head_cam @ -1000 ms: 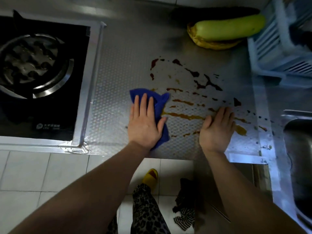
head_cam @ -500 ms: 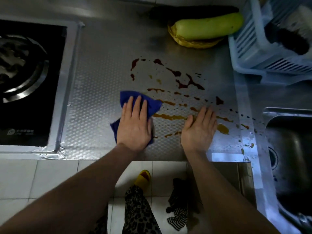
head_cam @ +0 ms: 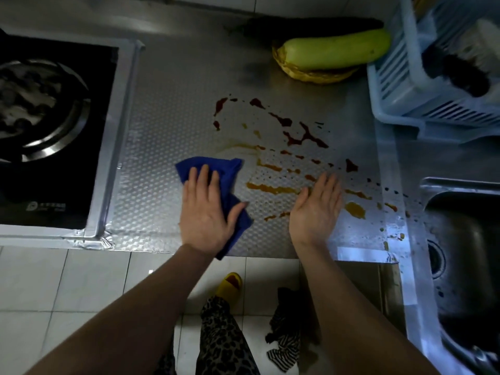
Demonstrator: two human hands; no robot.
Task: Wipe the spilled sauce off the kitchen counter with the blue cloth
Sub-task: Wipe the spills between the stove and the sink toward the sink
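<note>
Left grip released, flat, fingers straight, pressing blue cloth onto desk near front edge, just left of sauce streaks. Right grip released, palm flat on desk, fingertips among orange streaks.

Hob left, sink right, cloth under left hand beside sauce, gourd on basket behind.

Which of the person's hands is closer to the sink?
Right. The right hand lies flat on the counter just left of the sink; the left hand presses the blue cloth farther left, toward the gas stove.
</note>
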